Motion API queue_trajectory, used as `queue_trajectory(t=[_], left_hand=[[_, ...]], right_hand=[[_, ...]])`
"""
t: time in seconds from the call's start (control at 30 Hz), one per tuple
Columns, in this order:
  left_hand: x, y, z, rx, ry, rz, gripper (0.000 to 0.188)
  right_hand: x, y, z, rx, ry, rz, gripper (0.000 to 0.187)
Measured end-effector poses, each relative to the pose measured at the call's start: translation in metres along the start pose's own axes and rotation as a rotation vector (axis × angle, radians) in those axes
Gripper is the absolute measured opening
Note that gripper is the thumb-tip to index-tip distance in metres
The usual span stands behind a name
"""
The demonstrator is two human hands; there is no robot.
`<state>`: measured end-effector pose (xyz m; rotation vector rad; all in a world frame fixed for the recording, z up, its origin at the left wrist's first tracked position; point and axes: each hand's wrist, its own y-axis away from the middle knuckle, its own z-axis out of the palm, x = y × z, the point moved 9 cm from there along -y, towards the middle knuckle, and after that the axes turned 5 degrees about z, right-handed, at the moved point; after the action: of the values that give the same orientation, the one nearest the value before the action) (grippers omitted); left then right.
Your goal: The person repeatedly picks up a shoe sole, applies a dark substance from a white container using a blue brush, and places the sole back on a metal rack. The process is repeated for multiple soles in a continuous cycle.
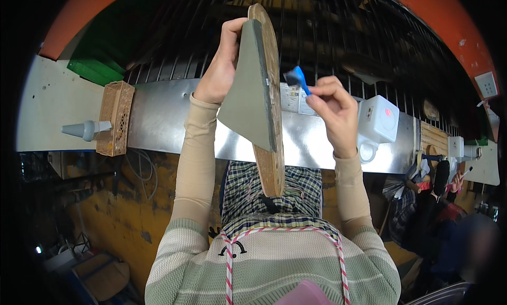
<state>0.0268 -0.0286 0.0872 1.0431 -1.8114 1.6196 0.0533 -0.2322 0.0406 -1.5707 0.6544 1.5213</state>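
Observation:
My left hand (pixel 216 72) is closed around the upper edge of a grey-green, wedge-shaped piece (pixel 243 91) with a dark edge. Against the piece's right side lies a long brown wooden board (pixel 271 170) with rounded ends. Both stand steeply tilted in front of my chest, and some of my left fingers are hidden behind them. Between the fingertips of my right hand (pixel 338 112) is a small blue-handled brush (pixel 301 82), its dark bristles pointing left toward the board. A gap separates the brush from the board.
A shiny steel ledge (pixel 158 114) crosses in front of me, with dark bars (pixel 327 35) beyond it. A woven basket (pixel 116 117) and grey cone (pixel 79 130) are at left. At right stands a white plastic container (pixel 377 119). Another person (pixel 438 215) works farther right.

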Motion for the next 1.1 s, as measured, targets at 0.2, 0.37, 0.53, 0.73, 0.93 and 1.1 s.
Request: queue_trajectory(t=[0.2,0.37,0.53,0.73,0.93,1.1], left_hand=[[-0.013,0.006,-0.023,-0.003,-0.022,-0.087,0.068],[-0.045,0.003,-0.092,-0.169,-0.602,-0.366,0.047],[-0.060,-0.030,-0.161,0.137,-1.179,-0.366,0.061],[-0.164,-0.035,-0.101,-0.034,-0.820,-0.309,0.077],[-0.255,0.019,-0.106,-0.156,-0.585,-0.515,0.060],[-0.280,0.043,-0.137,-0.065,-0.503,-0.612,0.052]], right_hand=[[0.013,0.020,0.028,-0.274,0.008,0.067,0.020],[0.043,0.065,-0.046,0.057,-0.107,0.271,0.014],[0.044,0.080,-0.078,0.209,-0.103,0.289,0.008],[0.043,0.072,-0.066,0.155,-0.165,0.236,0.005],[0.051,0.078,-0.066,0.124,-0.237,0.253,0.007],[0.062,0.075,-0.055,0.111,-0.223,0.326,0.007]])
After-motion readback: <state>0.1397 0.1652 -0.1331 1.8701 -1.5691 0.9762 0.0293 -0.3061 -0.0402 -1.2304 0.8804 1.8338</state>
